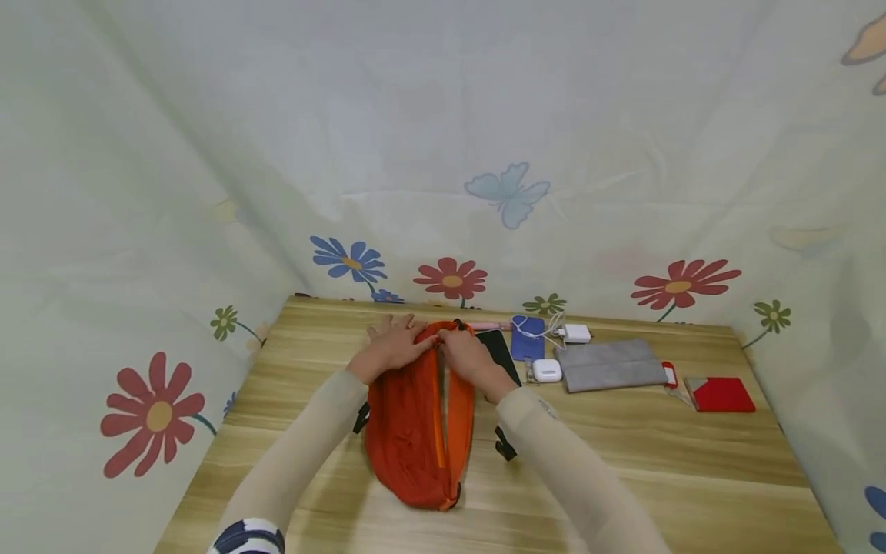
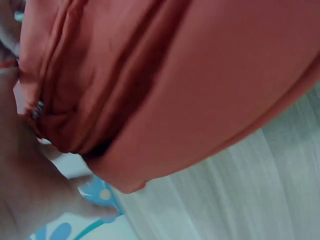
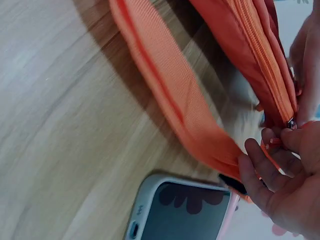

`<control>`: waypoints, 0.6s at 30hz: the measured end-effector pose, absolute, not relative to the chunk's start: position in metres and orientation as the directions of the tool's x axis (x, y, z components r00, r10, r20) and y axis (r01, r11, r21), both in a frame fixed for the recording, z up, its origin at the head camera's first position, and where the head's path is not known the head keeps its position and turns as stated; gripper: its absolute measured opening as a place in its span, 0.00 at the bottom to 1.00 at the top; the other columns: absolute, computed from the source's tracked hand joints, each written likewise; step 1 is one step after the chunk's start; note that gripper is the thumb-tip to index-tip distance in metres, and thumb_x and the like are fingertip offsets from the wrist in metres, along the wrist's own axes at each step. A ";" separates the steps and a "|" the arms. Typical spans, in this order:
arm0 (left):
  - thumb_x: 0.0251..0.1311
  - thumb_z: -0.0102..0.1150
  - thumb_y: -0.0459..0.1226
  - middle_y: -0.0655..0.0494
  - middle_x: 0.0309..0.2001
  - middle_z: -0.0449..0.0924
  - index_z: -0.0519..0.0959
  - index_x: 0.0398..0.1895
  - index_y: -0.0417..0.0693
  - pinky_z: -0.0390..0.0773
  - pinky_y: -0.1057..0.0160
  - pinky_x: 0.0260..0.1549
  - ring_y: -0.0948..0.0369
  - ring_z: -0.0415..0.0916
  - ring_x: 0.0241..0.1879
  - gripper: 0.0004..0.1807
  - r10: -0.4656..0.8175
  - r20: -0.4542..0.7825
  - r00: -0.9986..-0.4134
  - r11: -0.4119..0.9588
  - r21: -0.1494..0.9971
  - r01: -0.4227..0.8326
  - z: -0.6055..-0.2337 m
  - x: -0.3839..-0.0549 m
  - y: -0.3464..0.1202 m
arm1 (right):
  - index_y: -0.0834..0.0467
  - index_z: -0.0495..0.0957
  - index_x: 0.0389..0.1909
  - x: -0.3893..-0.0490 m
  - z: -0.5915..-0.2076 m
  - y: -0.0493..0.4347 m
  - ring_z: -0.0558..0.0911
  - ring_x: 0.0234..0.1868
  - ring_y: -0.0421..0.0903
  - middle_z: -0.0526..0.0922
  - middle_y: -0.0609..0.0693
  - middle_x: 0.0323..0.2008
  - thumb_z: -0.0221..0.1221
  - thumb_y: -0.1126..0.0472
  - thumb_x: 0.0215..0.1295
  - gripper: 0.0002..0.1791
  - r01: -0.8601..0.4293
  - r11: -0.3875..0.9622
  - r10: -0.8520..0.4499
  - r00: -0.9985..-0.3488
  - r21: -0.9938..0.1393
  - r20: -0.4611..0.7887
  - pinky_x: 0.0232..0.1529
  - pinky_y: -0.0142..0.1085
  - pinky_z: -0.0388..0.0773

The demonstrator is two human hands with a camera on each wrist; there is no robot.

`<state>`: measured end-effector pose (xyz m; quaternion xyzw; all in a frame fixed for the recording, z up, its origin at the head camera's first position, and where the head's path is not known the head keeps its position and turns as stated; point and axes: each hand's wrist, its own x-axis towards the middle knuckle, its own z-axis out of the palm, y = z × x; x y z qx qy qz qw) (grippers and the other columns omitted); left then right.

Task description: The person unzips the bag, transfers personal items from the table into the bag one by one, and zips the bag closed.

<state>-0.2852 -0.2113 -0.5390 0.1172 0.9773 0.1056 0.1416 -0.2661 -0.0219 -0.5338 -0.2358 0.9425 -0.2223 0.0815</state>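
An orange-red waist bag (image 1: 404, 431) stands on the wooden table, its long zipper (image 3: 262, 55) running toward both hands at the far end. My left hand (image 1: 393, 344) grips that end, thumb by the zipper and other fingers spread beyond the fabric; the left wrist view shows the hand (image 2: 25, 175) beside a small metal slider (image 2: 38, 109). Between thumb and fingertips, my right hand (image 3: 285, 172) pinches the orange zipper pull (image 3: 274, 143). A wide orange strap (image 3: 170, 90) loops beside the bag, passing by the right fingertips.
Right of the bag lie a phone (image 1: 500, 355), a blue card holder (image 1: 529, 342), a white charger (image 1: 576, 333) with cable, an earbud case (image 1: 547, 371), a grey pouch (image 1: 612, 365) and a red card case (image 1: 723, 394). A black buckle (image 1: 505, 444) rests beneath the right forearm. Flowered curtain surrounds the table.
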 end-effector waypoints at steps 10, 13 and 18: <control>0.75 0.46 0.58 0.46 0.73 0.66 0.78 0.68 0.59 0.48 0.15 0.57 0.30 0.53 0.72 0.27 0.273 -0.116 -0.955 0.958 0.124 0.259 -0.540 -0.284 -0.211 | 0.52 0.83 0.49 -0.259 -0.538 -0.013 0.82 0.27 0.46 0.85 0.48 0.37 0.55 0.54 0.78 0.11 -0.418 0.799 -0.484 -0.874 -0.431 -0.049 0.29 0.40 0.80; 0.74 0.45 0.60 0.48 0.75 0.65 0.79 0.67 0.63 0.48 0.14 0.55 0.28 0.51 0.73 0.27 0.234 -0.064 -0.970 0.972 0.019 0.233 -0.538 -0.281 -0.211 | 0.51 0.85 0.50 -0.252 -0.539 -0.010 0.81 0.26 0.44 0.86 0.46 0.37 0.56 0.54 0.77 0.11 -0.451 0.807 -0.504 -0.863 -0.382 -0.045 0.27 0.38 0.79; 0.74 0.44 0.61 0.52 0.72 0.70 0.80 0.65 0.66 0.46 0.14 0.57 0.31 0.52 0.74 0.27 0.205 -0.067 -0.976 0.979 0.036 0.203 -0.536 -0.278 -0.211 | 0.51 0.86 0.45 -0.237 -0.541 -0.004 0.78 0.24 0.42 0.83 0.45 0.31 0.57 0.55 0.76 0.10 -0.506 0.783 -0.557 -0.829 -0.362 -0.048 0.23 0.38 0.75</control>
